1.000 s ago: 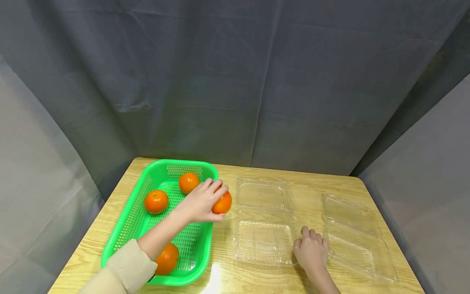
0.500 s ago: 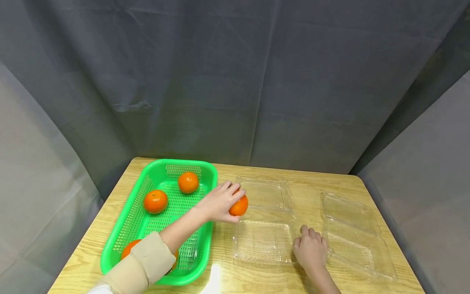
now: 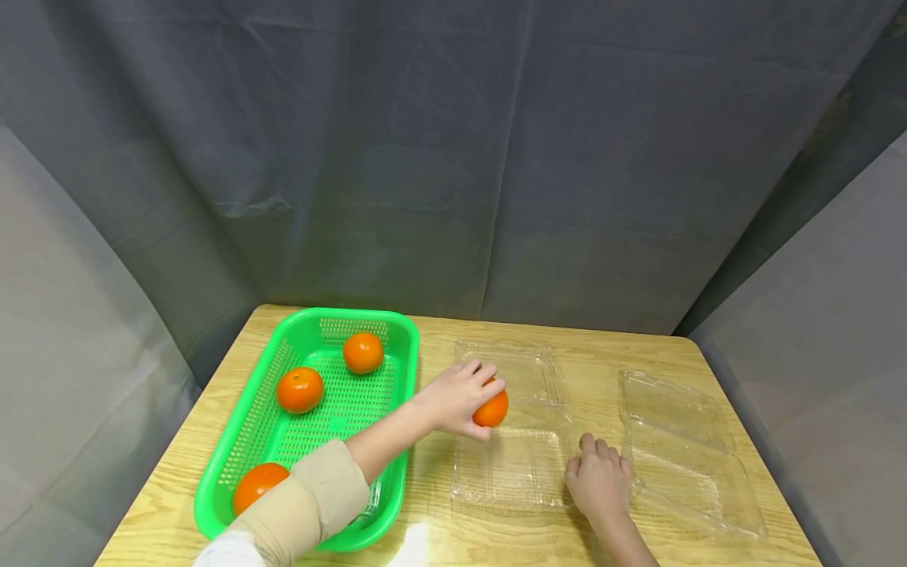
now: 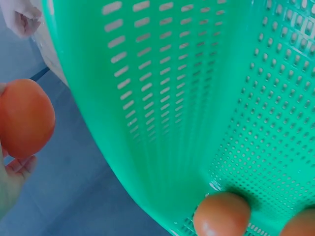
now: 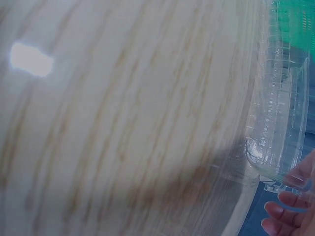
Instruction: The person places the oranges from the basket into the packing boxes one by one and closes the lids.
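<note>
Over the fold of the unfolded clear container [image 3: 527, 425], as the head view shows it, your left hand [image 3: 464, 398] grips one orange [image 3: 493, 411]: fingers curled across its far side, thumb on the side nearer you. The orange appears lifted; its height above the plastic cannot be read from this angle.

Check the governing relation first. From your left hand, the ribbed base [image 3: 520, 472] lies toward you and slightly right; the flat lid [image 3: 506, 370] lies away from you. The container's long axis runs from near edge to far edge. The orange is round and presents no long axis to align.

Your right hand [image 3: 601, 482] rests low, just beside the right edge of the base, and is the nearer hand to that edge's near corner. Whether it pinches the plastic or merely touches it, you cannot tell. To its right lies a second container [image 3: 683, 457], also unfolded. To your left, the green basket [image 3: 412, 358] holds three more oranges [image 3: 363, 353], well apart from the container.
</note>
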`<state>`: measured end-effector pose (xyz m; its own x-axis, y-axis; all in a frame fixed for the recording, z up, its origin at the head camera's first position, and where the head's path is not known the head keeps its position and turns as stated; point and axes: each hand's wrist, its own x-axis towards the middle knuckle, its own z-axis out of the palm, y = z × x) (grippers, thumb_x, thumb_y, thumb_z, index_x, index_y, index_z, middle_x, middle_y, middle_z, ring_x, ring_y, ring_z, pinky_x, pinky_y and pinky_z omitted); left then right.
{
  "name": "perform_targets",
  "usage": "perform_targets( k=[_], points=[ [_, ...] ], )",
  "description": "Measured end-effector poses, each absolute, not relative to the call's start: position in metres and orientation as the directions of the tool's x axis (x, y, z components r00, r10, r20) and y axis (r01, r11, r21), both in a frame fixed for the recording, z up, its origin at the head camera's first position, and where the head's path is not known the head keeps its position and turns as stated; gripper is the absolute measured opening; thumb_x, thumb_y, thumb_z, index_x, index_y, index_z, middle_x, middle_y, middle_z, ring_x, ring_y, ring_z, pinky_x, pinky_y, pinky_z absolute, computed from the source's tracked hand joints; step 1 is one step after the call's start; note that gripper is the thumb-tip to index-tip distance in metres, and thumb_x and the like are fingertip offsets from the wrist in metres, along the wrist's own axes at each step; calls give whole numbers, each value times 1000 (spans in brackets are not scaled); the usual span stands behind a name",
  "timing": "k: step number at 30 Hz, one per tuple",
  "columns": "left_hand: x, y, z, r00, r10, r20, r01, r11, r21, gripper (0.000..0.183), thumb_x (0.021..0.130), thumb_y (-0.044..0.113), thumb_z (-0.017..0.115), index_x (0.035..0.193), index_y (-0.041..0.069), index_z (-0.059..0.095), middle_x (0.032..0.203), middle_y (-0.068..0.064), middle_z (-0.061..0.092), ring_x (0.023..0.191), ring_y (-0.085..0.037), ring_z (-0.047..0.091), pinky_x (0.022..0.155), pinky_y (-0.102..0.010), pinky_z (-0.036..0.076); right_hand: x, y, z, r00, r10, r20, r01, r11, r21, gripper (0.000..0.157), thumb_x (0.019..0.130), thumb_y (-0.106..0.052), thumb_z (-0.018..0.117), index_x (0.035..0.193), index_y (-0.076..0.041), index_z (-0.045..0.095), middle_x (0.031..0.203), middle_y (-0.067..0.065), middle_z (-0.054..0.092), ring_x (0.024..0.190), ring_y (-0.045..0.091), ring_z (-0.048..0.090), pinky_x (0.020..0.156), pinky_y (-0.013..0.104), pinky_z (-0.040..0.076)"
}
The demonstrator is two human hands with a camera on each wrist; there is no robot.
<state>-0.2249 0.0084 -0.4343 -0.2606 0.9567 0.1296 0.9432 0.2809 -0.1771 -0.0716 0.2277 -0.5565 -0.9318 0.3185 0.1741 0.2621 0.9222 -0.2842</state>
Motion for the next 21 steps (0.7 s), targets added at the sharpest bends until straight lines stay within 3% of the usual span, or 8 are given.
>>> perform_targets(
  k=[21],
  points=[
    [-210,58,-458,-194,981,-13,955,186,-230,70,70,61,61,125,20,46,123,-2,45,104,-18,46,82,-27,46,-74,228,-559,-921,346,181,289,916,-279,29,82,-14,50,105,4,55,96,19,59,89,38,53,75,50,37]
  ],
)
